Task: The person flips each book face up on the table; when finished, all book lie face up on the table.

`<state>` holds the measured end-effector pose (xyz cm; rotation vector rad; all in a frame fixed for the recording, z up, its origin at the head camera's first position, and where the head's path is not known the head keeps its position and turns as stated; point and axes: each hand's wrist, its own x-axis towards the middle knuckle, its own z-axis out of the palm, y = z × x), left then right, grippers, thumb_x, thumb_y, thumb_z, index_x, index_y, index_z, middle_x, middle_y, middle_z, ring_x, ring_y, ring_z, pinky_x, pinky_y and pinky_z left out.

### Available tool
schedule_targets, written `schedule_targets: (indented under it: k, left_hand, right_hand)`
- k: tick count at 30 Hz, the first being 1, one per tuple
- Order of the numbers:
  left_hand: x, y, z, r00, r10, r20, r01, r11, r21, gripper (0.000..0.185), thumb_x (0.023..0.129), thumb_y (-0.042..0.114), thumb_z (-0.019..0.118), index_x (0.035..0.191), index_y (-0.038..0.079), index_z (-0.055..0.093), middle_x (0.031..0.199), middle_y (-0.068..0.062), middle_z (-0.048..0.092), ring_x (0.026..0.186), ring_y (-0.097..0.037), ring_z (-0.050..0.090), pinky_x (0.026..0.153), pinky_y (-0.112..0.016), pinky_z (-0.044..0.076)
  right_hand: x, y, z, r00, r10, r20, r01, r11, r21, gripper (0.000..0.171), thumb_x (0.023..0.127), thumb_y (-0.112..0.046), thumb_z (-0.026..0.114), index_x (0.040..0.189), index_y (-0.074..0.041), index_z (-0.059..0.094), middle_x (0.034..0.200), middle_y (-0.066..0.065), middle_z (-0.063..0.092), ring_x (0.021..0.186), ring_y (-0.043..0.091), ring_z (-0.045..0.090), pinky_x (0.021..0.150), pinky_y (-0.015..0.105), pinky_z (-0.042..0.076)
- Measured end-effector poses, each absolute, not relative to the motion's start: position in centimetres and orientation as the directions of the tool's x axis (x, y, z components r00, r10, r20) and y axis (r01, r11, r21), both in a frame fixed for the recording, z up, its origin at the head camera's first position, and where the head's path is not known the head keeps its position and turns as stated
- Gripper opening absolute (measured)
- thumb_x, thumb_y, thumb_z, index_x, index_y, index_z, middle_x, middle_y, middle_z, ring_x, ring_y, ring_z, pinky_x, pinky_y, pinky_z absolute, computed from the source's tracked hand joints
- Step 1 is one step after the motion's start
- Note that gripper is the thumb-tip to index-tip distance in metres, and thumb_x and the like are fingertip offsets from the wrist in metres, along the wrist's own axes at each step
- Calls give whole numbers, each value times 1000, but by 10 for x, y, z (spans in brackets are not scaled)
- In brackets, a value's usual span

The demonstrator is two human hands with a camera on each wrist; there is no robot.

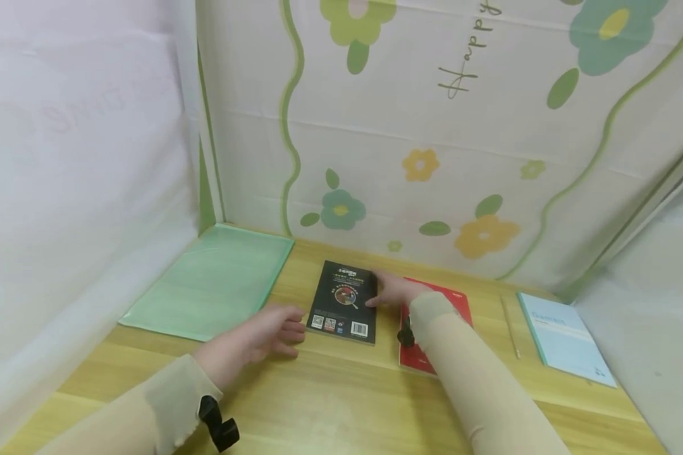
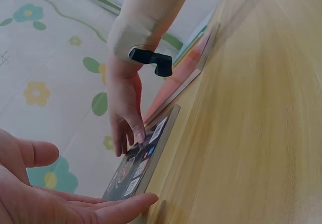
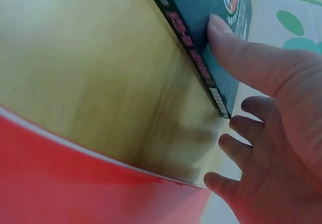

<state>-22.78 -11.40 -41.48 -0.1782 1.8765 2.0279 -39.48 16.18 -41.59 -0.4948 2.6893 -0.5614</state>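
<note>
A black book [image 1: 344,303] with a round picture and barcodes on its cover lies flat on the wooden table. At its right edge is my right hand [image 1: 395,289], its thumb [image 3: 231,48] over the cover near the spine and the other fingers spread loosely past the far corner. My left hand [image 1: 264,335] is beside the book's near left corner, fingers relaxed and holding nothing; the left wrist view shows this hand [image 2: 65,199] with thumb and fingers apart. Under my right forearm lies a red notebook [image 1: 417,359], partly hidden by the sleeve.
On the left lies a pale green translucent folder [image 1: 210,278]. To the right are a thin pencil [image 1: 510,327] and a light blue notebook [image 1: 566,338]. White flower-printed cloth [image 1: 375,126] hangs behind the table [image 1: 319,404], with more white cloth on both sides.
</note>
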Motion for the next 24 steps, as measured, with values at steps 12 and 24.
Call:
schedule_targets:
  k: [12,24]
  left_hand:
    - [-228,-111,-416,-925,189,-330,-352,-103,930,58,98,20,51,139,-17,34,132,-42,46,121,-52,49,85,-57,54]
    - [-237,-114,-422,-918,154,-365,-387,-150,910,54,98,18,51,134,-20,36,127,-37,48,114,-45,55,86,-51,55]
  right_hand:
    - [-409,166,-416,-868,-382,-318,-233,878,-419,108,72,-29,88,154,-1,25,156,20,31,143,38,27,117,48,20]
    - [-410,156,-413,-877,-347,-333,-200,892,-404,105,71,-35,88,154,-7,31,153,16,38,141,36,31,116,50,23]
